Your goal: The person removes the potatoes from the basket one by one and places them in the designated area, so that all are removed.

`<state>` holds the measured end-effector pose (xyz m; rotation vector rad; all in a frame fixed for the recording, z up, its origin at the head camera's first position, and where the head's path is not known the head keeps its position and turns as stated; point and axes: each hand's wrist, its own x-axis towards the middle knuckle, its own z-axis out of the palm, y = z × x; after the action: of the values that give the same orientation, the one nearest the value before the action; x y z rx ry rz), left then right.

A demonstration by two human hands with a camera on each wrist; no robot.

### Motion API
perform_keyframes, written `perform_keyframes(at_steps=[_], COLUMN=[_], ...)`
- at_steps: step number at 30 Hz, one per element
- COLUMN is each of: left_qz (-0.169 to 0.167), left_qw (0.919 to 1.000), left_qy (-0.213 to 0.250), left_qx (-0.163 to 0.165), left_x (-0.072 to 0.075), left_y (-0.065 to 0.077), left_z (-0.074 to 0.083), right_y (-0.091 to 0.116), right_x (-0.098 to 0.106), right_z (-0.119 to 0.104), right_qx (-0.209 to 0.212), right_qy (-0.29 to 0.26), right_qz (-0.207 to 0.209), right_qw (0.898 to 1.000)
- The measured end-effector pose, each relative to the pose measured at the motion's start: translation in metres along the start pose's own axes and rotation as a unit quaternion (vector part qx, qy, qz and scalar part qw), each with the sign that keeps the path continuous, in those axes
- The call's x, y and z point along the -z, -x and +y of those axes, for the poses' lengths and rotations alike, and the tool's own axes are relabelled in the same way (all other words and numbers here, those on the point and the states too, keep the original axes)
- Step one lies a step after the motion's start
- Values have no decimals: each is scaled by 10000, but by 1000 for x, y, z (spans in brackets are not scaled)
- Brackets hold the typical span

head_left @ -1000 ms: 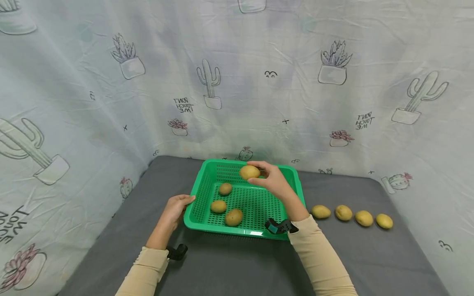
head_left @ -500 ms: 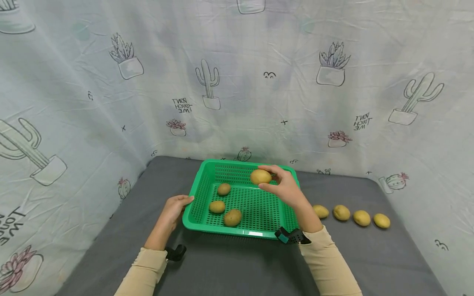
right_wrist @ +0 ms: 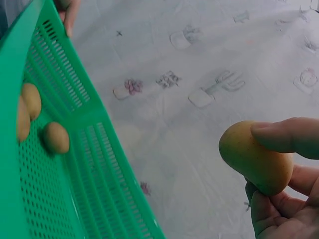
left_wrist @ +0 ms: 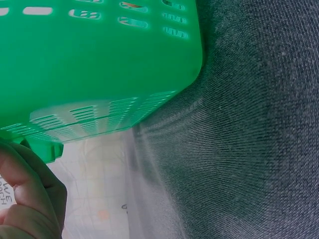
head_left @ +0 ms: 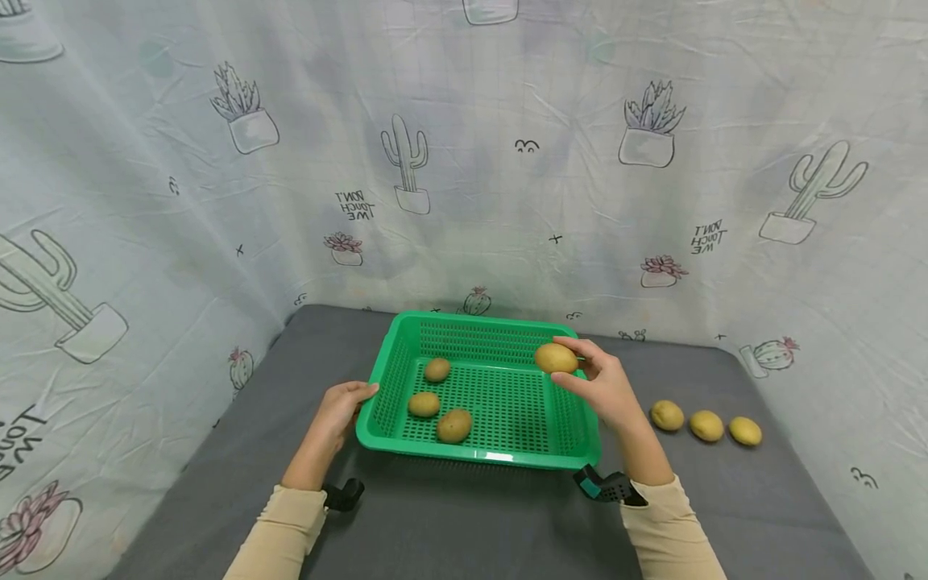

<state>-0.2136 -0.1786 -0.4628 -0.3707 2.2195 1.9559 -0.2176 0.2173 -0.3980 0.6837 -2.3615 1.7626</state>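
My right hand (head_left: 607, 388) holds a smooth yellow-brown potato (head_left: 556, 359) between thumb and fingers, above the right end of a green plastic basket (head_left: 500, 460). In the right wrist view the potato (right_wrist: 254, 157) shows small dark specks. My left hand (head_left: 339, 415) grips the basket's left rim, thumb on top; the left wrist view shows its curled fingers (left_wrist: 35, 184) under the rim. Inside the basket's left half lie a small potato (head_left: 437, 370), another potato (head_left: 424, 404) and a larger potato (head_left: 454, 426).
Right of the basket, a row of yellow potato-like pieces lies on the grey cloth: one piece (head_left: 667, 416), a middle piece (head_left: 706, 426) and an outer piece (head_left: 745, 431). A patterned curtain (head_left: 478, 201) hangs behind and at both sides of the grey-covered table (head_left: 464, 524).
My right hand has moved right with the potato, from over the basket's back middle to its right end. It now hides the row's leftmost piece. My left hand keeps its grip on the rim.
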Motion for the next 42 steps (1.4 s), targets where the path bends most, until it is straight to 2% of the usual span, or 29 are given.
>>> perform_keyframes(at_steps=[8,16,19,25,29,35,42], left_qz=[-38,37,33,34,34,30,37], left_qw=[10000,10000,10000,10000,10000,9999,10000], left_qy=[24,18,30,3,-37,-98,-78], left_qx=[-12,-5,-8,20,2,8,-6], left_x=[0,-1,-1,-1,-1,-1,0], left_y=[1,1,1,1,1,1,0], left_z=[0,1,1,2,2,1,2], right_y=[22,44,53,70,80,100,118], right_x=[13,25,32,38,41,38,39], right_z=[10,20,26,35,42,55,73], right_qx=[188,519,551,399,407,-1,-141], right_qy=[-88,-561,-574,-634,-630,-535,-692], right_qz=[329,626,688,1011,1040,1367,1449], right_qw=[9992,9951,9945,9921,9918,9892,9869])
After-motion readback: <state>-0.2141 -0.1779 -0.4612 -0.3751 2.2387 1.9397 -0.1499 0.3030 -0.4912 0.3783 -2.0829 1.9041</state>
